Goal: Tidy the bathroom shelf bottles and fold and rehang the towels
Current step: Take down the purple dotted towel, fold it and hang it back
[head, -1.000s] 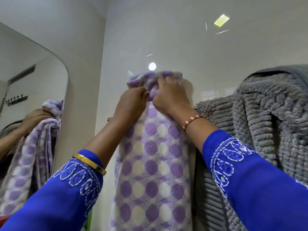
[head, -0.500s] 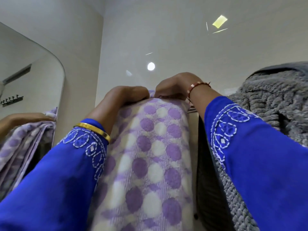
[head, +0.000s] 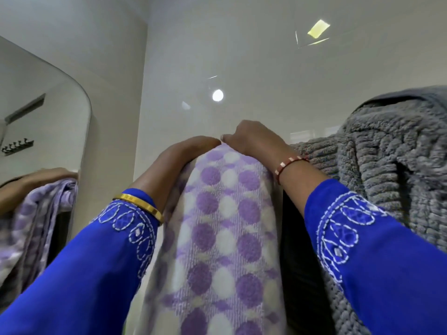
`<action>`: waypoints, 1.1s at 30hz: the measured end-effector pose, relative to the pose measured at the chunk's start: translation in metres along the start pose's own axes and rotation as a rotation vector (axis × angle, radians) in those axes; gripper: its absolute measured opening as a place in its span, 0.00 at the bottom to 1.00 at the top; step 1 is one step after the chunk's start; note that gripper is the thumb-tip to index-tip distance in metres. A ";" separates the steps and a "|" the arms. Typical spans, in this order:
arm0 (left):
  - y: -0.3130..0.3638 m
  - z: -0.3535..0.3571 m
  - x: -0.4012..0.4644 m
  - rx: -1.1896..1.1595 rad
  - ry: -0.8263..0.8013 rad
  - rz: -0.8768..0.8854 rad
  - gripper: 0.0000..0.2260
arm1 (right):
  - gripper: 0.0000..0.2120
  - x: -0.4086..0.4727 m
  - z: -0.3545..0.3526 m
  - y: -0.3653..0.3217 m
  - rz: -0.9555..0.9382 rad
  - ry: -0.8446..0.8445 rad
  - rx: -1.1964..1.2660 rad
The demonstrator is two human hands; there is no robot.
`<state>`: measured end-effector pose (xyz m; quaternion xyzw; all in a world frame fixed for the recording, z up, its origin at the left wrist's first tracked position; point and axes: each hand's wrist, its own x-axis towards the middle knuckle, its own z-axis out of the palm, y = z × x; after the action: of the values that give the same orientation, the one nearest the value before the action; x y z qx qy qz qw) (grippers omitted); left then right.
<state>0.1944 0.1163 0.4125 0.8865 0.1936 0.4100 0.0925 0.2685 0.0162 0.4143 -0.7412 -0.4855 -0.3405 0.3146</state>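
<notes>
The rail or bar under the polka-dot towel (head: 217, 228) is hidden by the cloth, and the towel's lower end is cut off by the bottom edge of the view. The fingers of both hands are bent down over the far side of the fold, so most of them cannot be seen, and whether the cloth is gripped or only pressed cannot be told. The left hand (head: 186, 151) is laid on the top left of the fold and the right hand (head: 251, 141) on the top right, with a fingertip of each nearly touching at the crest.

The towel is seen as a white weave covered with purple and cream dots, draped in a narrow folded band at the centre of the scene, against the pale far wall (head: 242, 68). Just to its right, a grey ribbed towel (head: 391, 165) is hung, bunched and thick, with its right side cut off by the frame. A dark gap is left between the two towels.

At the left, a mirror (head: 43, 122) is mounted, in which the dotted towel and a hand are reflected. Blue embroidered sleeves, a gold bangle (head: 140, 206) on the left wrist and a red beaded bracelet (head: 287, 165) on the right are worn.
</notes>
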 end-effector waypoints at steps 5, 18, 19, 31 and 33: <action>-0.004 0.006 -0.005 -0.039 0.230 0.006 0.21 | 0.13 -0.018 0.009 -0.001 -0.089 0.391 -0.026; 0.001 0.023 -0.074 -0.114 0.389 0.213 0.21 | 0.19 -0.131 0.072 0.030 -0.093 0.733 0.569; 0.001 0.024 -0.077 -0.106 0.386 0.230 0.23 | 0.17 -0.131 0.078 0.035 -0.080 0.664 0.595; -0.019 0.019 -0.064 -0.200 0.324 0.300 0.24 | 0.14 -0.103 0.072 0.033 -0.059 0.508 0.853; -0.020 0.019 -0.064 -0.228 0.314 0.305 0.23 | 0.11 -0.097 0.064 0.035 -0.069 0.462 0.831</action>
<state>0.1656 0.1074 0.3498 0.8147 0.0219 0.5711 0.0980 0.2852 0.0064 0.2945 -0.4408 -0.5224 -0.2835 0.6726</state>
